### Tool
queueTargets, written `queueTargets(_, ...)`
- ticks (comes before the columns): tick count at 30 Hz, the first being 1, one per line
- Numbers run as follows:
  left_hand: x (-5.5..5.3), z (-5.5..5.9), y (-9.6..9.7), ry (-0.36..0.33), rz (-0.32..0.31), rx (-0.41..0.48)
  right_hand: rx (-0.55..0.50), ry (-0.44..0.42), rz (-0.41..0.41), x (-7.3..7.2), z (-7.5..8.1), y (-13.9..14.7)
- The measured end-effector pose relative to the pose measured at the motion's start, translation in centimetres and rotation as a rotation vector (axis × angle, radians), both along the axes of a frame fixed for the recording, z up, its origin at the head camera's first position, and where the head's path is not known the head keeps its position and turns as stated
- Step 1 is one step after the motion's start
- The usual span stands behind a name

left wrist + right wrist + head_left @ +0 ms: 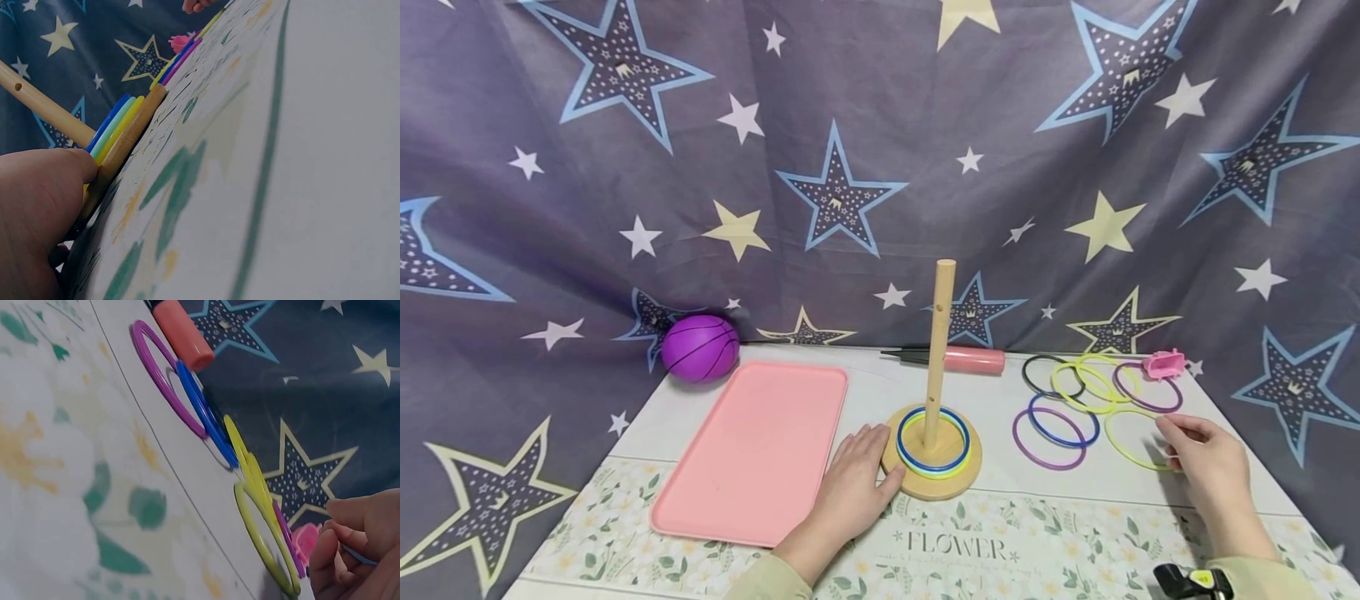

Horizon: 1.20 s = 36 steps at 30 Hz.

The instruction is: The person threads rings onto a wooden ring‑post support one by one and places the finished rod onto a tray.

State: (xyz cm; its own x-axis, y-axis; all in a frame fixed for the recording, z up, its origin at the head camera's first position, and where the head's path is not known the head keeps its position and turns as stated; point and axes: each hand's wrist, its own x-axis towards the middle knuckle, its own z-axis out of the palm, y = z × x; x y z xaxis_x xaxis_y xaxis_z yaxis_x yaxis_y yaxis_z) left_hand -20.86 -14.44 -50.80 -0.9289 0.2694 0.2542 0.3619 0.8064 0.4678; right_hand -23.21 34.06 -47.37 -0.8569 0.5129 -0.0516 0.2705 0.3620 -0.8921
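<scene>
In the head view a wooden post on a round base point(898, 487) stands mid-table. Around its foot lie a blue ring point(967, 446), a mint ring point(113, 131) and a yellow ring point(132, 111), stacked. My left hand point(853, 483) lies palm down with fingers extended, its thumb at the base's edge. To the right, my right hand point(1210, 467) is over the near side of a yellow-green ring point(1111, 448), covering part of it. Its fingers are loosely bent, and in the right wrist view nothing shows between their tips.
Several loose rings overlap at the right, among them a purple ring point(1017, 442) and a black ring point(1026, 379). A pink clip-like item point(1165, 364) sits behind them. The pink tray point(760, 450), purple ball point(700, 348) and red pump point(973, 359) surround the post. Starry cloth point(865, 75) hangs behind.
</scene>
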Motion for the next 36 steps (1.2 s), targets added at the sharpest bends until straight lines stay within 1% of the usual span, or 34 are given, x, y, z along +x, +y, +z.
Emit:
queueTargets(8, -0.2, -0.2, 0.0, 0.006, -0.007, -0.001, -0.003, -0.047, -0.086, -0.1, -0.9, 1.9)
queueTargets(15, -0.4, -0.4, 0.0, -0.004, 0.000, -0.009, -0.016, -0.036, -0.093, 0.0, -1.6, 2.3)
queueTargets(20, -0.3, -0.4, 0.0, 0.004, -0.003, -0.004, -0.018, -0.033, -0.098, -0.1, -2.0, 2.3)
queueTargets(27, -0.3, -0.4, -0.1, -0.007, -0.001, -0.011, 0.056, -0.077, -0.076, -0.4, -2.4, 2.6)
queueTargets(36, -0.1, -0.3, 0.0, 0.001, -0.004, -0.004, 0.157, -0.114, -0.052, -0.8, -2.4, 2.9)
